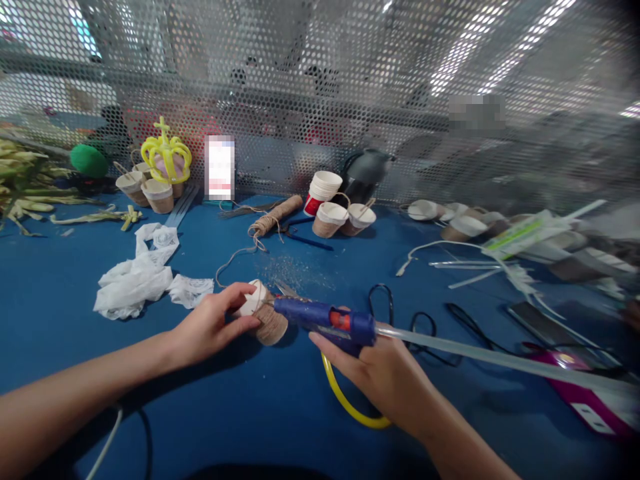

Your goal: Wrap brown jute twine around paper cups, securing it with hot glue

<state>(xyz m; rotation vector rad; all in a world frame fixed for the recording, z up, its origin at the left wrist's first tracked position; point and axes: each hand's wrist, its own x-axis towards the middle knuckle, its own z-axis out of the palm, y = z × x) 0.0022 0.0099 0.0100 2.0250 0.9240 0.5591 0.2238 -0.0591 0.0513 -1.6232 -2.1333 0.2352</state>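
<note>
My left hand point(213, 323) grips a small paper cup point(271, 323) wrapped in brown twine, tipped on its side. Its pale end faces up and left. My right hand point(373, 373) is closed around a blue hot glue gun point(325, 320) with a red part in its body. The gun's nozzle touches or nearly touches the cup; I cannot tell which. A long clear glue stick point(450, 350) sticks out of the gun's back. Behind the cup, scissors point(287, 291) are partly hidden by the gun. A yellow loop point(345, 400) hangs below my right hand.
Beyond the cup lie a twine roll point(275, 217), dark-handled pliers or scissors point(310, 240) and stacked cups point(325, 187). White lace point(133, 287) is at left, near a yellow crown point(167, 157). A purple power strip point(580, 393) and cables point(430, 340) lie at right. Perforated metal point(280, 113) closes the back.
</note>
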